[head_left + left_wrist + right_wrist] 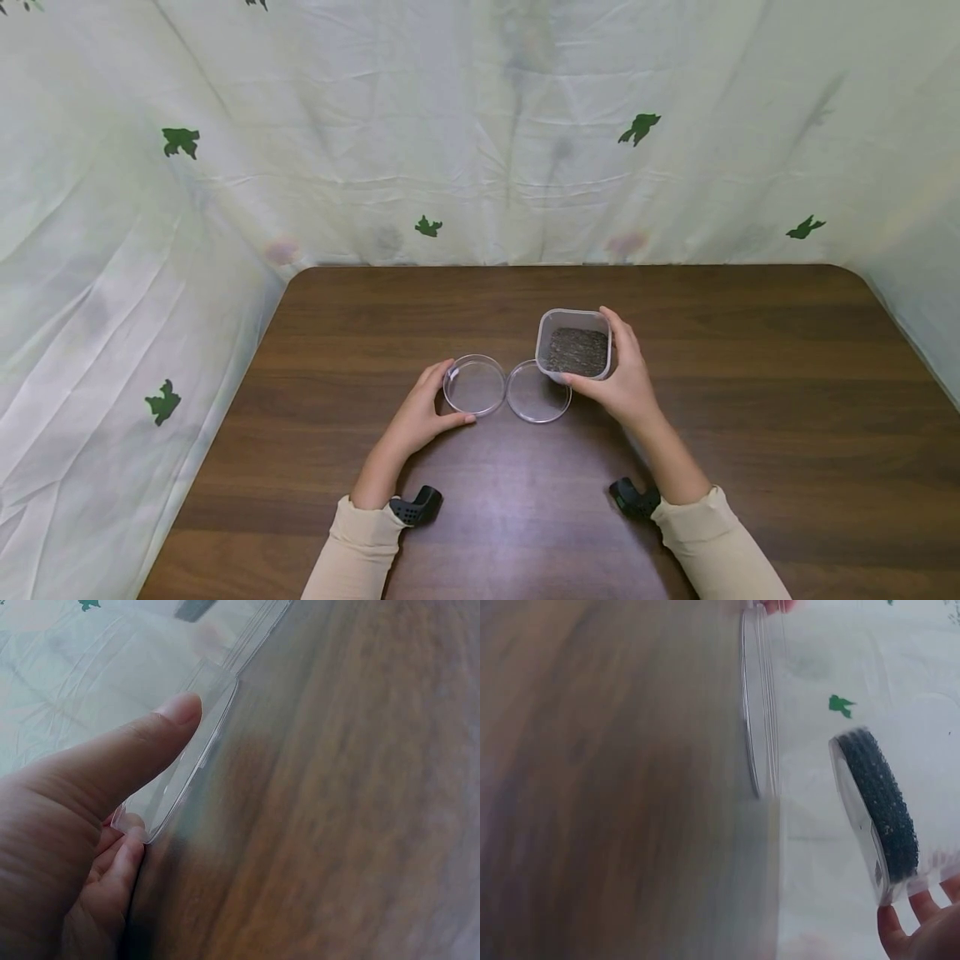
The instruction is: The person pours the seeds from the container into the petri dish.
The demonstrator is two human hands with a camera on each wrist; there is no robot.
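Observation:
My left hand (415, 417) is at a clear round petri dish half (475, 387), thumb at the near side and fingers round the far left rim. In the left wrist view the thumb (154, 739) and fingertips lie against its edge. A second clear dish half (537, 403) rests flat on the table, just right of the first. My right hand (632, 385) grips a square translucent plastic tub (545, 337) between thumb and fingers. Dark fine grains (577, 351) cover its bottom. The right wrist view shows the tub (861, 825) raised off the table and tilted.
The brown wooden table (360, 317) has rounded far corners. A pale cloth curtain (480, 125) with green leaf-like patches hangs behind it and at both sides. Black wrist cameras (420, 505) are strapped at both sleeves.

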